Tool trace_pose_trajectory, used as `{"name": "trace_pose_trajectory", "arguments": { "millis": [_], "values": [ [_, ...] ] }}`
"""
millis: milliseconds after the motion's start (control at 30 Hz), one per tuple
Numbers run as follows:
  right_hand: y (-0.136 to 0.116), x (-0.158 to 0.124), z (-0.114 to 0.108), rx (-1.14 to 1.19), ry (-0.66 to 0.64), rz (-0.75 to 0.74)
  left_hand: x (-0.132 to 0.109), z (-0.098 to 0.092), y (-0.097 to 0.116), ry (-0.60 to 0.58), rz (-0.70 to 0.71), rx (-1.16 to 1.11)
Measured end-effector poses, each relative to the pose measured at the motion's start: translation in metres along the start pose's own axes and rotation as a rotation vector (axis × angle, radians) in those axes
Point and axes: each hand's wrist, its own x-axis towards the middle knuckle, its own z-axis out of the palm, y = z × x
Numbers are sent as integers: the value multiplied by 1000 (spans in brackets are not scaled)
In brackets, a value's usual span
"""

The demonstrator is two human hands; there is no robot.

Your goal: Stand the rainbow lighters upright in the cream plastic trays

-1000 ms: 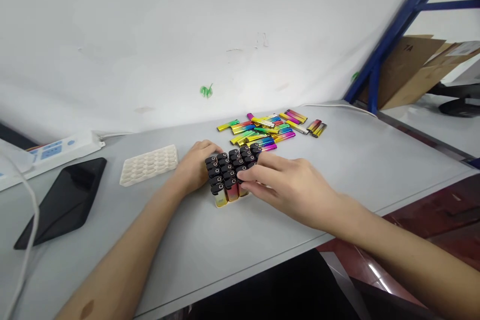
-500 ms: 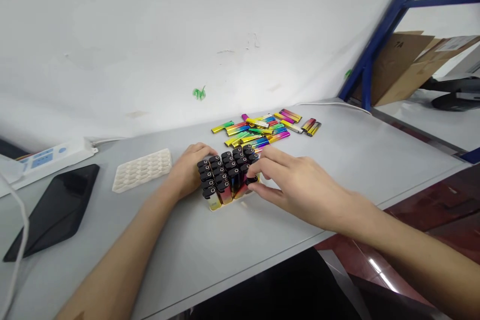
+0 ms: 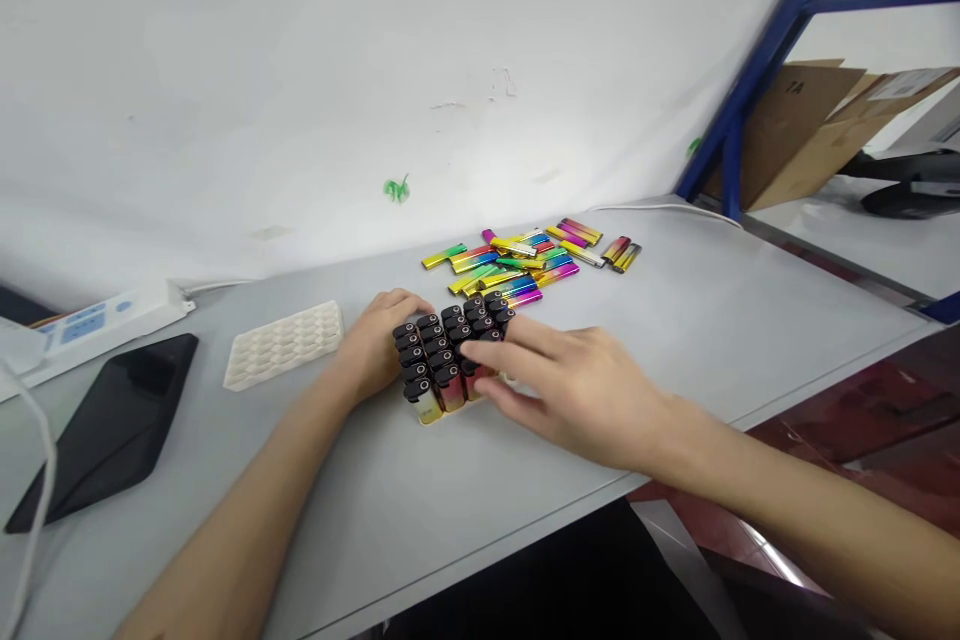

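"Standing in the front row now, the red-bodied lighter (image 3: 471, 382) by your right hand (image 3: 577, 390) was tilted outward half a second ago."

"So that front gap looks filled, I'd judge. Are you holding it?"

"Your thumb and forefinger sit narrowly about its black top; whether you pinch or merely press, I can't tell."

"And your left hand (image 3: 375, 345)?"

"Curled against the left side of the upright lighter block (image 3: 441, 358), seemingly steadying it. Your fingertips are hidden, so I can't say if you grip."

"Your loose lighters (image 3: 517, 265) lie behind the block, unmoved on the grey desk (image 3: 697, 320)."
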Motion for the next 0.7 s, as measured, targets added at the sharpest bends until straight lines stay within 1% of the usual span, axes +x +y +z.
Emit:
{"name": "trace_pose_trajectory", "arguments": {
  "millis": [67, 133, 200, 300, 367, 400, 467, 533, 633, 700],
  "values": [
    [17, 2, -7, 48, 19, 68, 1, 0, -1, 3, 12, 0],
    [48, 7, -13, 44, 41, 189, 1, 0, -2, 7, 26, 0],
    [89, 12, -13, -57, 69, 407, 1, 0, -4, 8, 36, 0],
    [155, 7, -2, -225, 66, 733, 1, 1, -6, 19, 44, 1],
    [190, -5, 8, -335, 27, 895, 1, 2, -8, 23, 46, 4],
    [203, -13, 13, -372, -19, 957, 2, 3, -10, 29, 47, 5],
    [219, -26, 20, -371, -143, 1046, 2, 5, -13, 42, 54, 5],
    [224, -33, 22, -359, -196, 1095, 2, 7, -16, 51, 53, 1],
    [224, -33, 17, -366, -198, 1124, 2, 7, -17, 49, 31, -5],
    [222, -29, 10, -393, -208, 1182, 2, 7, -17, 50, 24, -2]
  ]
}}
